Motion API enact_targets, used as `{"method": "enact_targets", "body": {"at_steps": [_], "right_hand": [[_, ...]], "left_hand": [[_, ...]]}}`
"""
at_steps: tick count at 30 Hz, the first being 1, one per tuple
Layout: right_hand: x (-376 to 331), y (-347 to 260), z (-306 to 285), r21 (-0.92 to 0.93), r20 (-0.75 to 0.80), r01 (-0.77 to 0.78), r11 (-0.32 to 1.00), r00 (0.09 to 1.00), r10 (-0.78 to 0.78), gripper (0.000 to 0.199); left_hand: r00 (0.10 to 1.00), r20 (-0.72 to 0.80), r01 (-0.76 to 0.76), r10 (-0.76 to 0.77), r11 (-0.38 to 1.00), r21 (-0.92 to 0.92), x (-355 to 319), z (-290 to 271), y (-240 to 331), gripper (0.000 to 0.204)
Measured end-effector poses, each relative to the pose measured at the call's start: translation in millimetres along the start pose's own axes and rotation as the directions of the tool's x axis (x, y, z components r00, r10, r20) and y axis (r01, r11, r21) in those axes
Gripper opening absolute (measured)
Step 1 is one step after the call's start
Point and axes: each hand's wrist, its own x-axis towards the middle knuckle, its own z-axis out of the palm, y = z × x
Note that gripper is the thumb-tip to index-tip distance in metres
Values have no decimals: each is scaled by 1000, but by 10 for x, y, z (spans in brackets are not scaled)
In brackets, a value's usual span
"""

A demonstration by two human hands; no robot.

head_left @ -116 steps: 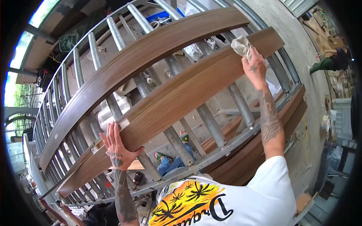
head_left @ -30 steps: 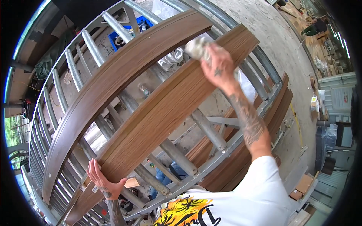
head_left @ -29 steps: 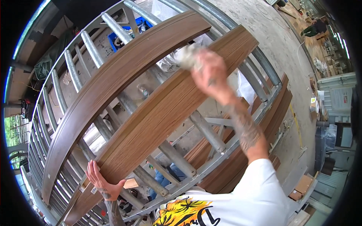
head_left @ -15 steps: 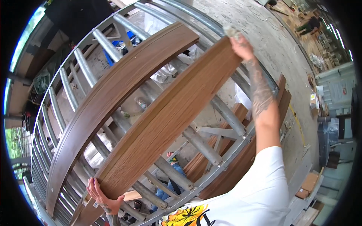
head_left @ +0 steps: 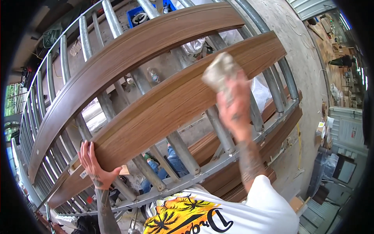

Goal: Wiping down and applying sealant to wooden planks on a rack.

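Note:
A long curved brown wood-grain board lies across the metal rungs in front of me. My right hand is closed around a crumpled off-white rag over the board's right half, blurred by motion. Near the board's left end rests my left hand, with fingers stretched over it and thumb spread away. Just beyond lies a second, more strongly arched brown board, untouched. Another brown piece with a small white label shows left of my left hand.
Boards rest on a curved rack of grey metal tubes, with gaps between rungs. More brown boards are stacked below its near rail. A blue crate sits beyond. Under the rungs, blue-jeaned legs show. Clear plastic lies at right.
My right hand has brought the rag from the board's far right end back leftward and nearer along its face. My left hand stays at the left end. The whole view has turned and shifted.

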Motion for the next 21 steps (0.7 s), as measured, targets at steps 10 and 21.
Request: {"method": "enact_targets", "body": {"at_steps": [10,21], "right_hand": [[-598,-1161,300,380,196,380,844,858,-474,45],[-399,-278,-68,256,60,-135,957,990,124,41]], "left_hand": [[999,-34,2,-2,1000,-18,-131,78,8,114],[995,-99,-1,-7,996,-84,-178,29,-76,108]]}}
